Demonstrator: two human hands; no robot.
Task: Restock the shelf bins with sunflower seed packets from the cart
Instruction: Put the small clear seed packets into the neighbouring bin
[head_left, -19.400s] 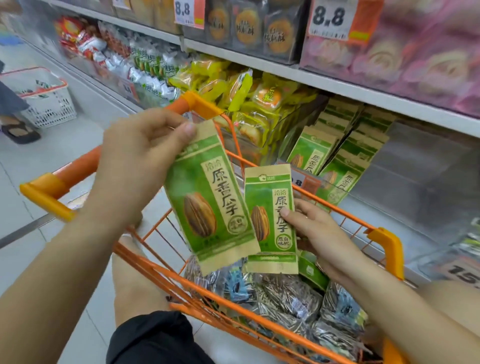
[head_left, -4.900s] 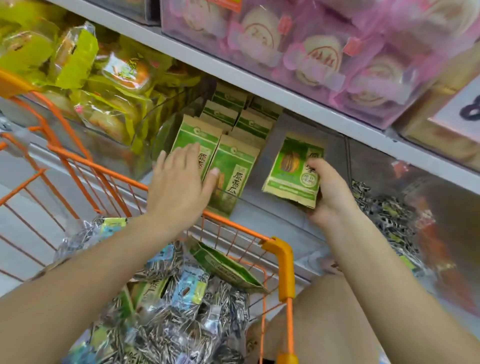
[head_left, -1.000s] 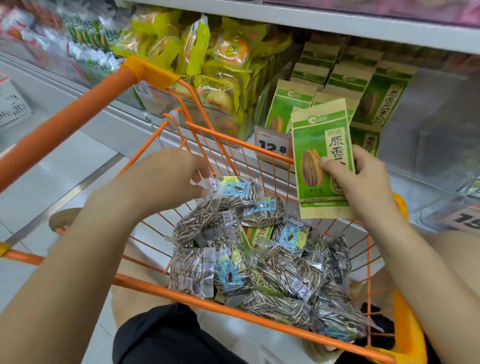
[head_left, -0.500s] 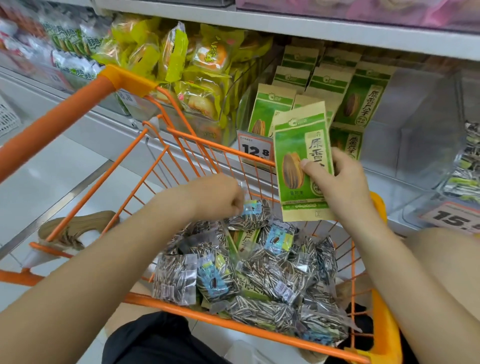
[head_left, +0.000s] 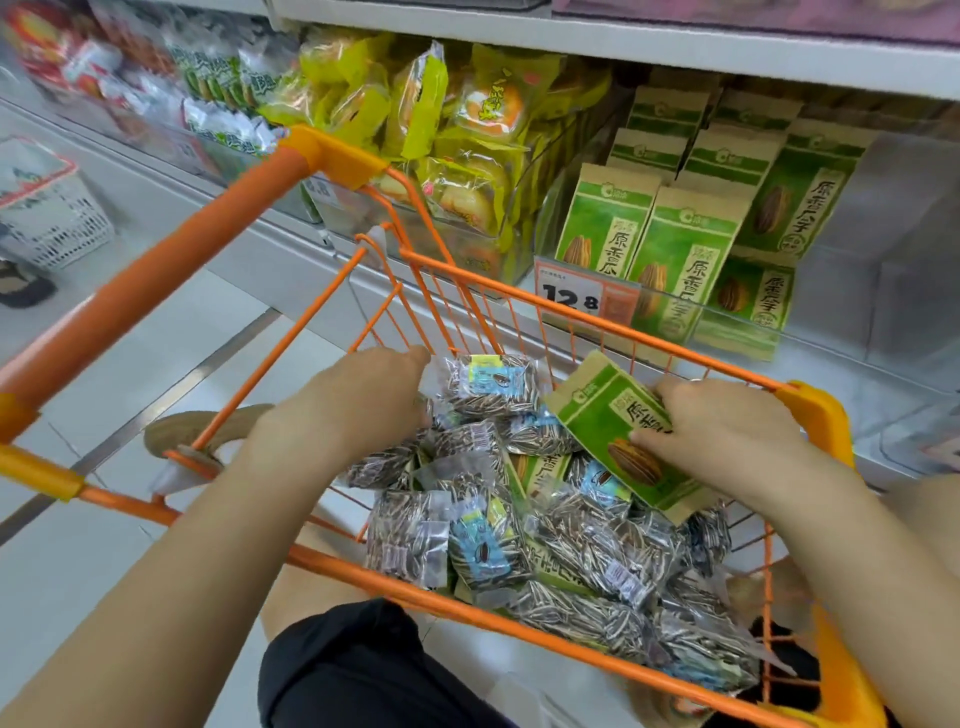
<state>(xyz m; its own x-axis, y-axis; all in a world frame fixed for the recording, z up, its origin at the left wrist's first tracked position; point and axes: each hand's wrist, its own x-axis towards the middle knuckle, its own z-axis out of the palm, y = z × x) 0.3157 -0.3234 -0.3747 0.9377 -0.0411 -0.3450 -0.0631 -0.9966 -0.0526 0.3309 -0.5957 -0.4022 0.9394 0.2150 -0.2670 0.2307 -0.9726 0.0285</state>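
Your right hand (head_left: 727, 441) sits at centre right of the frame, its grip pinching a green sunflower seed packet (head_left: 618, 431) that lies tilted over the pile in the orange cart (head_left: 587, 317); your thumb crosses the printed face and your fingers curl over its top edge, hiding part of the lettering. Your left hand (head_left: 358, 410) is at frame centre, knuckles up, fingers curled down at the corner of a clear seed bag (head_left: 493, 384), but the fingertips are hidden, so you cannot tell whether that grip holds the bag or only touches it. More clear bags fill the cart's lower right, with slivers of other green packets showing between them. In the upper right, the shelf bin (head_left: 852, 332) holds upright rows of matching green packets behind a clear front, partly covered by a price tag (head_left: 571, 299) reading 12.8. Yellow snack packs (head_left: 447, 130) fill the neighbouring bin at upper centre. The far left shelf is blurred.
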